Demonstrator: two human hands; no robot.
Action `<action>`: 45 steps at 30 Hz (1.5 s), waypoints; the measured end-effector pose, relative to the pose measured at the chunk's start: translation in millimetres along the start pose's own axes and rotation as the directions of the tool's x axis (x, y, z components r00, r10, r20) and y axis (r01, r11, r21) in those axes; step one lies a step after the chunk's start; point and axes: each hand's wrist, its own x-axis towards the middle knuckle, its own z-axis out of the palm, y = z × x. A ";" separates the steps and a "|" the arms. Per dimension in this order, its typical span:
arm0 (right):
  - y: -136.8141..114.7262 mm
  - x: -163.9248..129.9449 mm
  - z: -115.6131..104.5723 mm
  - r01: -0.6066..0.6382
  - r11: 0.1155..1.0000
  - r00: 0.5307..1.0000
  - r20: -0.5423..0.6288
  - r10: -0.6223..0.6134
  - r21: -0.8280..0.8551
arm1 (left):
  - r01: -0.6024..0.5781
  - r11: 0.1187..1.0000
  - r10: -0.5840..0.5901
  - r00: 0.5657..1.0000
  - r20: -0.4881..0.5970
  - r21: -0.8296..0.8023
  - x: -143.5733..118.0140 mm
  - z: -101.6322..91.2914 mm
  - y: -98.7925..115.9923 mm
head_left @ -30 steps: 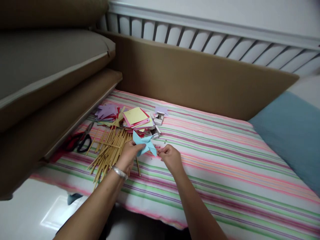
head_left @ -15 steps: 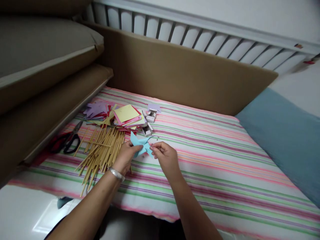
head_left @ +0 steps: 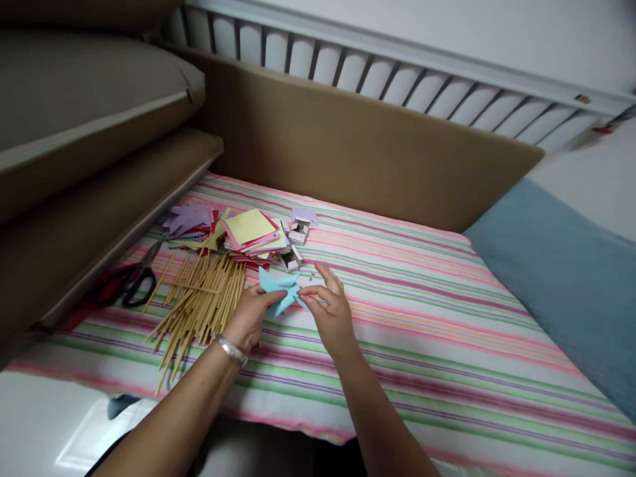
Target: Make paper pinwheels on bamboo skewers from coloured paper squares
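One light-blue paper pinwheel (head_left: pixel 279 289) sits just above the striped mattress (head_left: pixel 422 311), pinched between two hands: the left hand (head_left: pixel 248 318) grips its lower edge, the right hand (head_left: pixel 328 311) nips its centre, other fingers spread. Beside them lie one heap of bamboo sticks (head_left: pixel 199 305), one stack of coloured paper (head_left: pixel 248 233) and one pair of scissors (head_left: pixel 130 281).

Dim, soft light; warped edges

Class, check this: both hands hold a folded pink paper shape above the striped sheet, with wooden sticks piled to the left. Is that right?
Not quite. In the head view the paper shape is light blue, not pink. The left hand and right hand do hold it above the striped sheet, wooden sticks piled left.
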 end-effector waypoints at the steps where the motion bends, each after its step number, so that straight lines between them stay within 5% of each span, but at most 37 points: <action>1: -0.2 -0.1 0.8 -0.008 1.000 1.000 0.003 0.008 0.008 | 0.005 1.000 -0.005 1.000 0.004 -0.008 -0.8 0.4 0.3; 19: 7.9 0.3 12.6 -0.218 0.966 0.975 0.061 0.212 0.140 | 0.021 0.998 -0.012 0.990 0.139 -0.061 -6.7 4.6 -2.4; 28: 3.5 -0.3 12.9 -0.118 0.986 0.993 0.026 0.116 0.114 | -0.007 0.999 0.012 0.996 0.092 -0.047 -1.5 3.4 -6.1; 45: 8.1 1.5 14.0 -0.233 0.952 0.972 0.075 0.222 0.198 | -0.001 0.999 0.008 0.989 0.147 -0.049 1.4 0.4 -8.4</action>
